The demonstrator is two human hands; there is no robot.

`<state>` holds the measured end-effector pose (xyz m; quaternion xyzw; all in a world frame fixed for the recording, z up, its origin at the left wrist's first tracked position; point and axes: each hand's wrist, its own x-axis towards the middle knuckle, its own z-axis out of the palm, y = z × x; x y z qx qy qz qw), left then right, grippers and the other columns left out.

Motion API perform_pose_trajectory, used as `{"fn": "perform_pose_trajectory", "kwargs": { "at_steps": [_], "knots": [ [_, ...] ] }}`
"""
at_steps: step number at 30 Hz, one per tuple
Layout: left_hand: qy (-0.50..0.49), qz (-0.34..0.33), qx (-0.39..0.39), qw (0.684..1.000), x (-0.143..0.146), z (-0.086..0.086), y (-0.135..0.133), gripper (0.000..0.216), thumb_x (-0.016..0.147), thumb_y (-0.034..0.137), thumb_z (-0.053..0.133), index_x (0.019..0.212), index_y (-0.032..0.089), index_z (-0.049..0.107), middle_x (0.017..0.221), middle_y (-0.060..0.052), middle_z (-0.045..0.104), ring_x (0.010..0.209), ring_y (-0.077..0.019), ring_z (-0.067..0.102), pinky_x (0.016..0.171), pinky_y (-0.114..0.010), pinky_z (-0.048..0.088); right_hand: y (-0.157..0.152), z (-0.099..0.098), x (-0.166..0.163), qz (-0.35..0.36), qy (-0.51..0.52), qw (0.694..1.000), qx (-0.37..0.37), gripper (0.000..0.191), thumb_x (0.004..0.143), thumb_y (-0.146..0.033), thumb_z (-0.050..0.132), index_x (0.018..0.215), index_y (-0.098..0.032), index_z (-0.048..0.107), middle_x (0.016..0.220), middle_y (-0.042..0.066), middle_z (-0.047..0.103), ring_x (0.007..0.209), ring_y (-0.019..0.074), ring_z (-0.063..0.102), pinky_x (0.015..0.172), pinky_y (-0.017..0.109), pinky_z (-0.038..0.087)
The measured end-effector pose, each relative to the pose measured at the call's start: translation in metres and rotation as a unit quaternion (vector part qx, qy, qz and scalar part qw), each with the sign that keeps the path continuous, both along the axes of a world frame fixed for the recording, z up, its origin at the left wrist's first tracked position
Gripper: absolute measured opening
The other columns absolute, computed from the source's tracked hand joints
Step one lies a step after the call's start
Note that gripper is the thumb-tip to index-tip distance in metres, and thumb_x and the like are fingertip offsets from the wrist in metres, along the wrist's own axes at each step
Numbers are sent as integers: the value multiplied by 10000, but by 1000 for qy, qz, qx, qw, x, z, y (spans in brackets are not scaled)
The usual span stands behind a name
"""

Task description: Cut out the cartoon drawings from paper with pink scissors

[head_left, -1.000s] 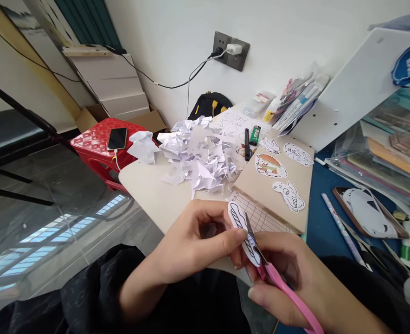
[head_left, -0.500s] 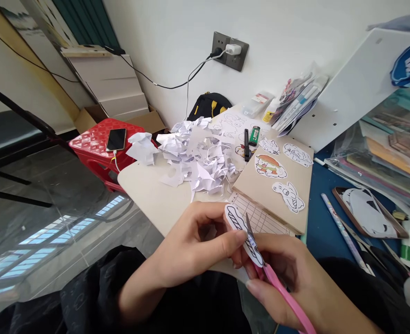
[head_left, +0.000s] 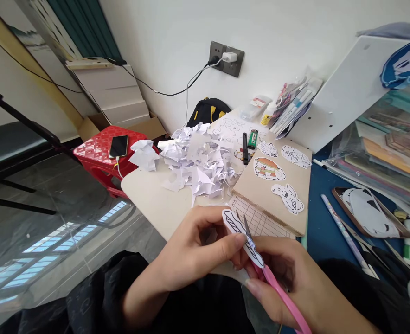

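Observation:
Between the thumb and fingers of my left hand (head_left: 194,250) is a narrow paper cutout (head_left: 233,223) with black striped line drawing and a thin white border. My right hand (head_left: 288,273) grips pink-handled scissors (head_left: 281,294), whose blades rise along the cutout's right edge, their tips slightly apart. The two hands nearly touch, above the table's near edge. Beyond them a brown board (head_left: 245,181) carries several cut-out drawings, among them a coloured burger-like animal (head_left: 269,169) and a plain line-drawn one (head_left: 288,198). My left fingertips behind the paper are hidden.
A heap of white paper scraps (head_left: 205,162) covers the table's middle. A black cutter (head_left: 245,148) and a green box (head_left: 253,138) lie behind the board. On the right are a tray of cutouts (head_left: 337,192) and a pen (head_left: 344,232). A red stool (head_left: 97,148) holds a phone (head_left: 118,146).
The scissor blades have parted slightly, with both tips now showing above the cutout's edge. The hands stay almost in place, while the camera view has shifted a little.

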<state>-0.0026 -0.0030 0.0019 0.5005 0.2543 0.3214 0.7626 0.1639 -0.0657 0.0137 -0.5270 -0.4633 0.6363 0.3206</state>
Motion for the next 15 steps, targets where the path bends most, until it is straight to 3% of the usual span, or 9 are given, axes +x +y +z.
{"fn": "perform_pose_trajectory", "kwargs": {
  "at_steps": [8,15],
  "knots": [
    [4,-36,36,999,-2,-3,2,208,880,235,624,703,134,663,601,-18,636,588,-114,578,586,-174,475,-1,0,1,6,-5,1000,4,133,638,-112,610,752,-180,603,636,-51,451,583,135,414,536,259,319],
    [-5,-6,7,1000,1,-1,0,206,835,288,695,711,138,628,606,-12,631,577,-115,585,570,-176,477,-2,-3,2,5,-13,1000,-4,141,641,-131,611,775,-175,607,640,-43,475,593,145,437,550,269,345]
  ]
}}
